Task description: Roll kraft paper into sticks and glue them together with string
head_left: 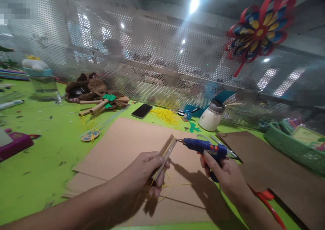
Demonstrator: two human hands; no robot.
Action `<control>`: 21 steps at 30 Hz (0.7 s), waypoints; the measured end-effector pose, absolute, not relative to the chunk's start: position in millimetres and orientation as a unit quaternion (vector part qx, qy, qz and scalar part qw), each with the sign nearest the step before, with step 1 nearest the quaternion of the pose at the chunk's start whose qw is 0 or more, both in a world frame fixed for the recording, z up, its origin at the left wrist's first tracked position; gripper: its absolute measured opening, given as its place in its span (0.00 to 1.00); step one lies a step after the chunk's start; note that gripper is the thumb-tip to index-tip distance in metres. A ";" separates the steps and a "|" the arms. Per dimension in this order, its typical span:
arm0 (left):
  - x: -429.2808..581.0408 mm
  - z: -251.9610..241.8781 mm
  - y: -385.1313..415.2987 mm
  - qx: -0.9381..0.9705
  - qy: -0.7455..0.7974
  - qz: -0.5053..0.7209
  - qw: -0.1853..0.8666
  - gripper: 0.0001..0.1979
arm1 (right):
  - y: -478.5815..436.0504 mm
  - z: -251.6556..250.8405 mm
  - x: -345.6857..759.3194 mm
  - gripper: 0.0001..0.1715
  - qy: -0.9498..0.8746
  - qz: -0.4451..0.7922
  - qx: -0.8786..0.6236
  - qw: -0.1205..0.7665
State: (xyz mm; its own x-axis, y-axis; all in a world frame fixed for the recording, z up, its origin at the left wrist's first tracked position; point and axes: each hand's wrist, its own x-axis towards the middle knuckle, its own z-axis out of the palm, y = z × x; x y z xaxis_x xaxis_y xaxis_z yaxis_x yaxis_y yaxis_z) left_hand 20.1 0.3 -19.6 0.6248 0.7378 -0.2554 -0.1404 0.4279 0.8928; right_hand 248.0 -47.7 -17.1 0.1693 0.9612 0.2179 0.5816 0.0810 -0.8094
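Observation:
My left hand [152, 169] is closed around a narrow folded strip of brown cardboard [167, 147], which tilts up and to the right. Thin yellow string [166, 186] runs along the strip and hangs in loops below my fingers. In my right hand [225, 170] is a blue glue gun [205, 147] with an orange trigger, my fingers wrapped round its handle. Its metal nozzle points left and meets, or nearly meets, the strip's upper end. Beneath both hands lie sheets of brown paper [122, 138].
On the green table [33, 182] are a phone [142, 111], yellow shreds [166, 116], a white jar [211, 116], rolled paper tubes [100, 106] and a lidded cup [43, 84]. A green basket [291, 148] stands right, near red-handled scissors [269, 203]. A perforated screen [152, 54] closes the back.

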 end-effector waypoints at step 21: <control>20.8 -11.4 -0.1 0.475 0.352 0.291 0.752 0.10 | -50.8 -14.4 249.1 0.26 -0.615 0.249 -0.632 0.401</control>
State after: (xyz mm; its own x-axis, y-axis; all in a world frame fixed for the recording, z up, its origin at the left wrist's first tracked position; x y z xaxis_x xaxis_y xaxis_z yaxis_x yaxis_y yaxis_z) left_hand 20.8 -0.1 -11.4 0.5820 0.7728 -0.2532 -0.1026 0.3786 0.9199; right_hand 249.1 -50.8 -14.4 0.1199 0.9766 0.1786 0.5766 0.0780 -0.8133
